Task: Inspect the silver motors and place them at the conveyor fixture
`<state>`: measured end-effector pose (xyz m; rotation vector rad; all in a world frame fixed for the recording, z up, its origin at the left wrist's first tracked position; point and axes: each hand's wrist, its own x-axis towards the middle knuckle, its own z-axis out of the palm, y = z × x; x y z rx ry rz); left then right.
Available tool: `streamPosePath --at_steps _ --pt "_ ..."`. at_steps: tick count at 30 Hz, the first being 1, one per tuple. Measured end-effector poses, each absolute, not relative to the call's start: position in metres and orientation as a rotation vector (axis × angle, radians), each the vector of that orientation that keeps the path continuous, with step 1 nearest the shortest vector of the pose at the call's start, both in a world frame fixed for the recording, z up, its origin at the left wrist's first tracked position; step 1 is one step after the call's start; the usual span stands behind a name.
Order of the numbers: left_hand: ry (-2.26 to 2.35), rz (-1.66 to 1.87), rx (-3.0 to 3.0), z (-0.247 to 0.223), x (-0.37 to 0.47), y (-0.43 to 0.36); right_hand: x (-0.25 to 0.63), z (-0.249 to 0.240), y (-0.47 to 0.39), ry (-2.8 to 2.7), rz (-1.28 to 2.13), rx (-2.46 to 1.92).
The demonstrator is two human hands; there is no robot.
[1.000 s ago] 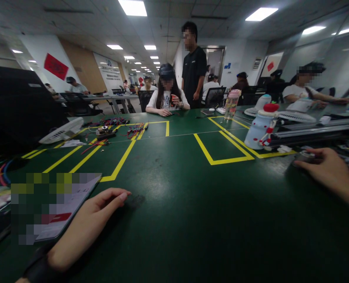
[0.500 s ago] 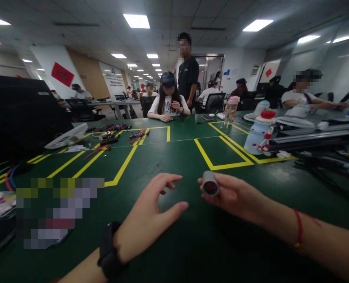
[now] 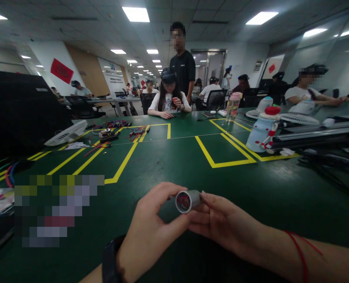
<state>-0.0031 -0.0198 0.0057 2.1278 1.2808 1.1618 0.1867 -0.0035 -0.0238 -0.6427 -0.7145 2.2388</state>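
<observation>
A short grey tube [image 3: 193,199] is held above the green table, its open end tilted towards me. Inside that end, thin red strands like wires show. My left hand [image 3: 152,226], with a black band at the wrist, has its thumb and fingers closed round the tube's left part. The fingers of my right hand [image 3: 227,220] pinch it from the right side. The right fingertips partly hide behind the tube and my left thumb.
Yellow tape [image 3: 234,162] marks the green table [image 3: 168,161]. Bundles of wires [image 3: 139,133] and a white fan [image 3: 66,133] lie at left. A blue bottle [image 3: 259,135], a pink-lidded bottle [image 3: 233,108] and metal rails [image 3: 315,137] occupy the right. A person [image 3: 168,102] sits opposite.
My right hand has brought the tube left and lower. My left hand, apart and open before, has closed on it. The tube's open end now shows the red strands more clearly.
</observation>
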Motion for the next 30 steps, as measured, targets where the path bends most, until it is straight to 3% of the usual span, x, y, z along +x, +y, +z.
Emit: streamPosePath --at_steps 3,8,11,17,22,30 --pt "1.390 1.150 2.104 0.006 -0.006 -0.016 0.189 -0.013 0.001 -0.946 1.902 -0.788" --pt "1.394 0.943 2.171 -0.001 0.000 -0.011 0.194 -0.007 0.008 -1.723 1.026 -0.835" --pt "1.395 0.849 2.227 -0.011 0.002 -0.005 0.192 -0.011 0.011 -1.985 0.740 -0.775" --pt "1.473 0.668 2.261 -0.023 -0.003 0.004 0.190 -0.029 0.021 -2.027 0.837 -0.901" --pt "1.373 0.872 2.102 -0.010 -0.006 0.004 0.192 -0.040 0.027 -1.870 1.134 -0.978" --pt "1.348 1.025 2.073 0.005 -0.005 0.005 0.189 -0.034 0.024 -2.009 1.003 -0.977"
